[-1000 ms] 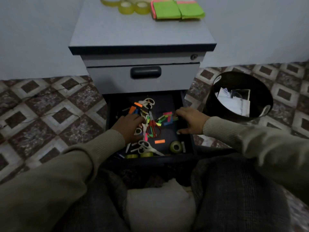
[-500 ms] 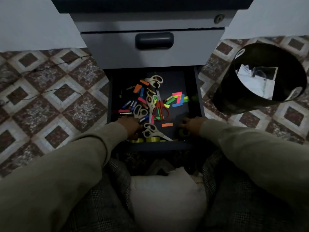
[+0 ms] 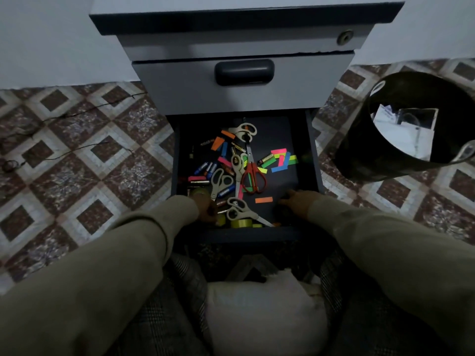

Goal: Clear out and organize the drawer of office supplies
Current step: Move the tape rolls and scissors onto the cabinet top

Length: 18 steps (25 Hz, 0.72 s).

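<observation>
Drawer (image 3: 312, 160): lowest drawer of a grey cabinet (image 3: 241, 93), pulled open, its dark floor strewn with supplies.
Left hand (image 3: 205, 210): at the drawer's front-left corner, fingers curled down among yellow tape rolls (image 3: 241, 223) along the front edge; too dark to tell whether it holds one.
Right hand (image 3: 295, 201): at the drawer's front-right corner, fingers bent down onto a dark round thing there; I cannot tell whether it grips it.
Red scissors (image 3: 253, 178): mid-drawer, handles toward the front edge, blades pointing to the back.
Grey scissors, front (image 3: 240, 210): between the 2 hands, near the front edge, blade tip angled toward the front-right corner.
Grey scissors, back (image 3: 244, 131): near the back edge, at the centre.
Grey scissors, left (image 3: 219, 182): left of the red pair.
Batteries (image 3: 209, 168): a cluster on the left half.
Coloured paper strips (image 3: 282, 159): pink, green, blue and yellow, bunched toward the right edge; 1 orange strip (image 3: 264, 200) alone near the right hand.
Upper drawer (image 3: 244, 71): closed, dark handle.
Black bin (image 3: 411, 129): on the tiled floor, right of the cabinet, white paper inside.
</observation>
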Motion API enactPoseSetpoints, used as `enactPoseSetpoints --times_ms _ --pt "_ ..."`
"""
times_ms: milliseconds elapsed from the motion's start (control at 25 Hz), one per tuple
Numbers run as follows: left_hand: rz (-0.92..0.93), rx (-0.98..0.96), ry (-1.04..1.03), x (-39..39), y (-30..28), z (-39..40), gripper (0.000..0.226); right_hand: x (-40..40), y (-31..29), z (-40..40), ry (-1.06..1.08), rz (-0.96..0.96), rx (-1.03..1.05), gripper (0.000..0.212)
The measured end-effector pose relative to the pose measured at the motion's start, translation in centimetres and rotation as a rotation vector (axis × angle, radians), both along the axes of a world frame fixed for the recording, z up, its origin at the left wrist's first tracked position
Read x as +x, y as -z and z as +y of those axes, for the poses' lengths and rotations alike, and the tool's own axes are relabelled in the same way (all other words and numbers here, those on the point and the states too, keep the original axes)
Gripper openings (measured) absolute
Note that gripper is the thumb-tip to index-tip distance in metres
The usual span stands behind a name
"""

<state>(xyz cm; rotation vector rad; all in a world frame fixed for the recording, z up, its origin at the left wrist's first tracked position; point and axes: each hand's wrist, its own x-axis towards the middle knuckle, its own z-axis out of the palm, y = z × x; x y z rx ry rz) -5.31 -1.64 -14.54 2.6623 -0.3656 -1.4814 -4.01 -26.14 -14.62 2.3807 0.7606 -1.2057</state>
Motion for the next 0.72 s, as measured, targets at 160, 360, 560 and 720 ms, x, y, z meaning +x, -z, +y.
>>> enactPoseSetpoints --times_ms 160,360,560,720 --pt "-0.017 -0.099 -0.156 0.3 0.1 0.7 0.009 -0.3 -0.1 0.2 0.045 -0.042 -0.009 0.059" --pt "-0.135 -0.212 -0.326 0.5 -1.0 0.8 0.017 0.2 -1.1 0.7 0.19 -0.085 0.075 0.056" --pt "-0.326 -0.331 -0.421 1.2 -4.0 -0.1 0.044 1.7 -5.2 1.4 0.292 -0.155 0.283 0.073" --pt "-0.465 -0.444 -0.409 2.8 -8.5 0.5 0.077 3.4 -10.9 1.7 0.204 -0.276 0.437 0.065"
